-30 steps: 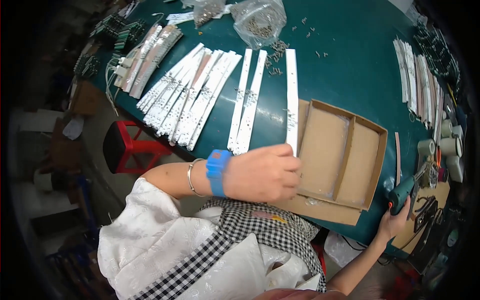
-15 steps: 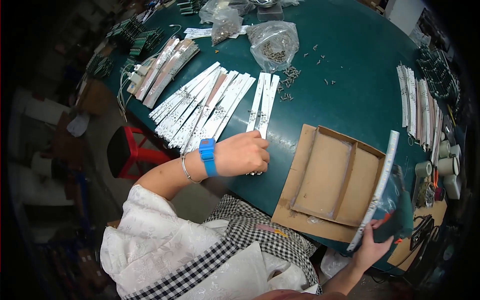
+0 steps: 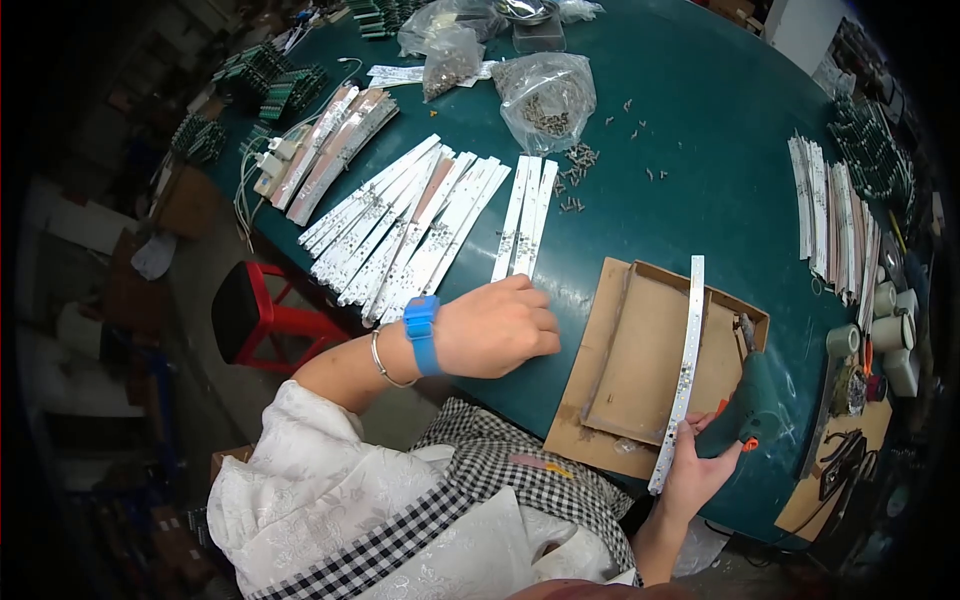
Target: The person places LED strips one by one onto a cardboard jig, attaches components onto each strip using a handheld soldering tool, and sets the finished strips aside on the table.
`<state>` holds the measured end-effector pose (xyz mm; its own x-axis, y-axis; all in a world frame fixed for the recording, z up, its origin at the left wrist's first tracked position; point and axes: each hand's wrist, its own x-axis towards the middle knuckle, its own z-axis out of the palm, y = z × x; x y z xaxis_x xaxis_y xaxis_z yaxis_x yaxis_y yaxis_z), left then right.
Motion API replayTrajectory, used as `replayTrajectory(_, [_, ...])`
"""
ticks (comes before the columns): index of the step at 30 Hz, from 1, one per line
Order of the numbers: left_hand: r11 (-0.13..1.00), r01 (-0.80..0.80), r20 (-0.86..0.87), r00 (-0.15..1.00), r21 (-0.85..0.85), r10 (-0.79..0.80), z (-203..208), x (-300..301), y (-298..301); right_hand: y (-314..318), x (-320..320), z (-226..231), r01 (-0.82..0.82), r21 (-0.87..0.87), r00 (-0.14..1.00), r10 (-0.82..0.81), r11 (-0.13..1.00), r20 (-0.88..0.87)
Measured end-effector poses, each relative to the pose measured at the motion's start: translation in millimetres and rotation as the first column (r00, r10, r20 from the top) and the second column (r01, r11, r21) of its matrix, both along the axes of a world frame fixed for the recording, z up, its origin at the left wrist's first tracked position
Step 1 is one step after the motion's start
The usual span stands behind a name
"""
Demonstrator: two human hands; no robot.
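My left hand (image 3: 497,328) is above the table's near edge, fingers curled under; what they hold, if anything, is hidden. A blue strap and a silver bangle circle its wrist. Two white strips (image 3: 525,215) lie side by side just beyond it. My right hand (image 3: 693,478) grips the lower end of a long white strip board (image 3: 688,350) dotted with small dark marks, tilted over a cardboard tray (image 3: 640,310). A dark green power screwdriver (image 3: 757,408) with orange parts sits at the same hand, its grey tip over the tray's right side. How its handle is held cannot be seen clearly.
Many white strips (image 3: 410,230) fan out at left, with bundled strips (image 3: 335,150) behind. A clear bag of screws (image 3: 547,105) stands at the back, loose screws (image 3: 577,165) beside it. More strips (image 3: 835,210), tape rolls (image 3: 843,341) and pliers (image 3: 840,463) line the right; a red stool (image 3: 270,315) stands left.
My right hand has moved left, bringing the strip and the green power screwdriver over the cardboard tray. My left hand has shifted slightly right, its fingers still curled.
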<state>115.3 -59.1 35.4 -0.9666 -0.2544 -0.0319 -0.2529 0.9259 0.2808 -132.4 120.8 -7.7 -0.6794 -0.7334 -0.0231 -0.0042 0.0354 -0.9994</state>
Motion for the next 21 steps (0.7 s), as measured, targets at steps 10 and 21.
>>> replayTrajectory(10, [0.984,-0.164,-0.059,0.985,-0.069,0.16,-17.4,-34.1,20.4,14.9,-0.3,-2.3,0.03,0.002,0.964,-0.028,1.0,-0.263])
replayTrajectory(21, [0.944,-0.328,-0.106,0.939,0.025,0.329,-34.6,-46.6,17.2,24.1,-6.5,1.1,0.04,-0.079,0.999,-0.041,0.996,-0.004])
